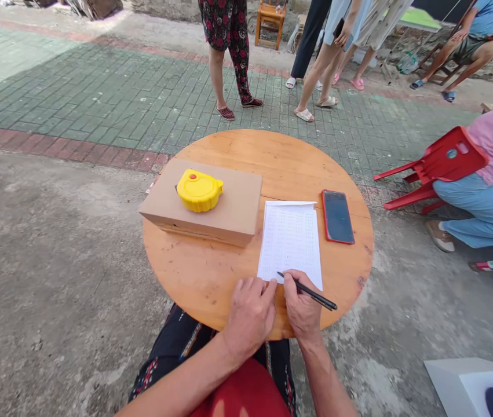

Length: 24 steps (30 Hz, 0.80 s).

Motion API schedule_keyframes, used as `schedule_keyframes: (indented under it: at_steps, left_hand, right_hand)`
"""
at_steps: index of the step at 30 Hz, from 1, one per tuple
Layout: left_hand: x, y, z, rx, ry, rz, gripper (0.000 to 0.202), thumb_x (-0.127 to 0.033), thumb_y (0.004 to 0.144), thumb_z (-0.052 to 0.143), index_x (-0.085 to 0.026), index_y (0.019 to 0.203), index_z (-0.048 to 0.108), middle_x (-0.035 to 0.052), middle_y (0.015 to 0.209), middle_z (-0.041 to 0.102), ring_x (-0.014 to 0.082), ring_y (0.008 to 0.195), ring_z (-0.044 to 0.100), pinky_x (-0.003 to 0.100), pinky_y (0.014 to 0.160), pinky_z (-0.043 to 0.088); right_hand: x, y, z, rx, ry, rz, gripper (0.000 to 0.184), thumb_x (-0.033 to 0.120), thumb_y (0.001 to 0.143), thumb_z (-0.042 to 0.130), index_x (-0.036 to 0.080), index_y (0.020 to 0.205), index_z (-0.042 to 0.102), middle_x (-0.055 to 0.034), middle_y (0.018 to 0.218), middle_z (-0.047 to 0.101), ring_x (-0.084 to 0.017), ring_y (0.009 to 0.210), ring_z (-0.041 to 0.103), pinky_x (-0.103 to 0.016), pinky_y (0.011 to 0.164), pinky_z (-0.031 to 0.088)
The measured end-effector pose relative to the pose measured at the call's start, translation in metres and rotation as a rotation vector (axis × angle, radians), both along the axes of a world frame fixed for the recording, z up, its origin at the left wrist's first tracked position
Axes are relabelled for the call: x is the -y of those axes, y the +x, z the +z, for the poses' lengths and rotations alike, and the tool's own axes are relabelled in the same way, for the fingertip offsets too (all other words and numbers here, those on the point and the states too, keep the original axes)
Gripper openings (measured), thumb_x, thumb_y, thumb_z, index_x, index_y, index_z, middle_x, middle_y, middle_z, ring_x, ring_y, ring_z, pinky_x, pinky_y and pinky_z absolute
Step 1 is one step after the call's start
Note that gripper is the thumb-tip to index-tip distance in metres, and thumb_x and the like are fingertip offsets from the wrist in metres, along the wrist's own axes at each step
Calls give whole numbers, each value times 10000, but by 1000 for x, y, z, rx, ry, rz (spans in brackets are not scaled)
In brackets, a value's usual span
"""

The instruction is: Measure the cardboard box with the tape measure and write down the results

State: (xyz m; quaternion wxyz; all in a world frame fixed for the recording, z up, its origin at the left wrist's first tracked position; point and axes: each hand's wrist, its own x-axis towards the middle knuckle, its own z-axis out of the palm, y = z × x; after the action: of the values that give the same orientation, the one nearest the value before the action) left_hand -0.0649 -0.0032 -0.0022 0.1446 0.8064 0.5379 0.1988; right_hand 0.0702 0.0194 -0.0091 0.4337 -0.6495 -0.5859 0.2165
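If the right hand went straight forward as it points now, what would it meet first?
The right hand, holding the pen, would most likely meet the paper first, which lies flat on the table just ahead. Whether the hand already touches it is unclear.

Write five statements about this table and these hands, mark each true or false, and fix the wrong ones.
1. The yellow tape measure sits on the cardboard box. True.
2. The phone lies on the box. False: it lies on the table, to the right of the paper.
3. The right hand holds a black pen. True.
4. The left hand grips the tape measure. False: it rests by the paper's lower edge.
5. The tabletop is square. False: it is round.
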Motion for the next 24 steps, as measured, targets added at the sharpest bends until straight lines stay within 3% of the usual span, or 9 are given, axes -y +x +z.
schedule_keyframes:
  at_steps: [11,24]
  left_hand:
    - [-1,0,0,4,-1,5,345,-138,890,483,-164,1221,575,61,874,581,231,820,494,392,714,383]
    - [-2,0,3,14,-34,11,339,-143,890,480,-186,1214,573,55,882,584,233,826,494,393,723,377]
  right_hand:
    - [1,-1,-2,22,-4,-9,183,251,912,522,183,798,648,5,700,669,-138,632,603,-236,637,491]
    - [4,0,-3,-8,-52,-13,191,285,900,530,181,783,640,11,623,619,-138,546,553,-253,544,447]
